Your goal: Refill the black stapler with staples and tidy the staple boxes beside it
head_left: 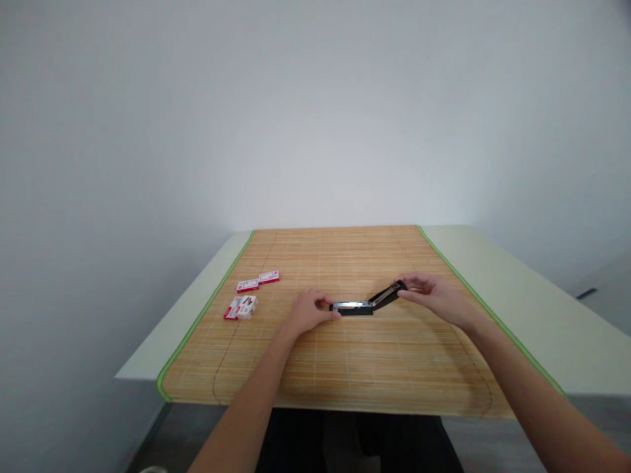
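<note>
A black stapler (352, 311) lies unfolded on the bamboo mat (315, 361), its metal channel facing up. My left hand (311, 311) pinches the left end of its flat part between thumb and fingers. The hinged arm slants up to the right, and its raised tip is gripped by my right hand (428, 295). Whether staples sit in the channel, I cannot tell.
Several small red-and-white boxes lie left of my left hand: a white one (247, 307) against a red one (231, 309), and two flat ones (247, 286) farther back. The white table (513, 295) shows beyond the mat's green edging, with a wall (345, 131) behind.
</note>
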`<state>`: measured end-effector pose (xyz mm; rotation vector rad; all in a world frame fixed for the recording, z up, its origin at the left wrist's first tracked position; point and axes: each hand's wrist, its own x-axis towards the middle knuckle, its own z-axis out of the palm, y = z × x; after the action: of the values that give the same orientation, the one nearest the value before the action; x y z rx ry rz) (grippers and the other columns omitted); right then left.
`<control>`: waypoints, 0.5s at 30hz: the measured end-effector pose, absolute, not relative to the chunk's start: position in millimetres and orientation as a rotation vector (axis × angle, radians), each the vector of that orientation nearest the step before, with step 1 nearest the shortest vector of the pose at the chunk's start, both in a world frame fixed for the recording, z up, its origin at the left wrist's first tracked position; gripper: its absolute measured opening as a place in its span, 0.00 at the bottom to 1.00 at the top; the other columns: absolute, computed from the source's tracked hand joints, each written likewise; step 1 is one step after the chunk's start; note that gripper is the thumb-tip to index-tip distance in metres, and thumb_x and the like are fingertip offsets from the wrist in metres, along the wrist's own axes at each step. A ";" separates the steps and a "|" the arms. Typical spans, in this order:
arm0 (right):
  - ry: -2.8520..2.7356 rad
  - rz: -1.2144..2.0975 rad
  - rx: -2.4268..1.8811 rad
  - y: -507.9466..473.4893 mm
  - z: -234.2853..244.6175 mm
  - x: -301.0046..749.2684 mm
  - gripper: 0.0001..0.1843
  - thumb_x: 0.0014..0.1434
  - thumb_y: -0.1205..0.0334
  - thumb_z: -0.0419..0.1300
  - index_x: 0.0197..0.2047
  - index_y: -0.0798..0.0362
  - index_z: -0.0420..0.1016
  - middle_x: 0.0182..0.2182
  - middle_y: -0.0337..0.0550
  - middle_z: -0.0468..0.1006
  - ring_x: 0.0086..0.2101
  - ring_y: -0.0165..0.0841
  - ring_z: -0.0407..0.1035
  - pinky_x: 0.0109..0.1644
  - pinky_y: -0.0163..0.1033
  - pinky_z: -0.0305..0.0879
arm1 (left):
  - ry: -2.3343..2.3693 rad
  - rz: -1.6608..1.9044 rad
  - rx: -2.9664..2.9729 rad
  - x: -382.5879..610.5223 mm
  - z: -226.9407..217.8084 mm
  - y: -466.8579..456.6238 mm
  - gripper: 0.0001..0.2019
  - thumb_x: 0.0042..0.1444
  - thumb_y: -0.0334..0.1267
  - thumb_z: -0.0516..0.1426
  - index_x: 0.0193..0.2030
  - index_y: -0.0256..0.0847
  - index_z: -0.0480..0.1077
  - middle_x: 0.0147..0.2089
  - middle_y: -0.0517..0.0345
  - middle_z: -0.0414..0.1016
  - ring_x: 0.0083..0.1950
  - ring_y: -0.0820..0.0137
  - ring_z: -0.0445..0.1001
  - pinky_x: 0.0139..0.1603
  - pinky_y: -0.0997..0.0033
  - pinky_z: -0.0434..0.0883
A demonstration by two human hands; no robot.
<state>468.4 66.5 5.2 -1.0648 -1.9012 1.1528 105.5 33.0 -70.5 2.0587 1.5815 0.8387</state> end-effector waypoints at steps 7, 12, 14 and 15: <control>-1.605 1.303 -1.097 55.6 -45.2 488.5 0.32 0.50 0.37 0.74 0.53 0.45 0.78 0.51 0.47 0.82 0.55 0.46 0.74 0.66 0.52 0.67 | 1.596 0.826 2.048 105.7 -67.3 32.0 0.21 0.43 0.58 0.71 0.38 0.48 0.82 0.36 0.59 0.78 0.40 0.65 0.72 0.42 0.68 0.64; -1.522 1.341 -1.111 51.1 -60.9 488.7 0.31 0.51 0.38 0.73 0.53 0.45 0.78 0.52 0.45 0.82 0.55 0.45 0.74 0.68 0.54 0.63 | 1.617 0.822 2.047 106.4 -67.2 29.4 0.21 0.43 0.58 0.71 0.39 0.47 0.82 0.37 0.58 0.78 0.42 0.63 0.72 0.44 0.66 0.65; -1.519 1.328 -1.128 47.8 -59.7 487.0 0.31 0.53 0.38 0.72 0.55 0.45 0.78 0.53 0.45 0.82 0.56 0.46 0.74 0.69 0.56 0.63 | 1.607 0.841 2.078 106.7 -68.5 27.5 0.20 0.44 0.57 0.71 0.39 0.48 0.81 0.37 0.58 0.78 0.44 0.62 0.72 0.46 0.65 0.65; -1.519 1.316 -1.147 46.2 -58.5 485.9 0.32 0.54 0.38 0.71 0.57 0.45 0.78 0.53 0.46 0.81 0.56 0.47 0.74 0.68 0.57 0.63 | 1.603 0.853 2.094 106.9 -69.1 26.2 0.20 0.45 0.57 0.71 0.39 0.48 0.81 0.38 0.58 0.78 0.44 0.62 0.72 0.47 0.64 0.65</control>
<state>485.9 46.2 -58.5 -1.1465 -1.5192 1.3156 106.9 26.2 -69.1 2.0945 1.6026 0.8531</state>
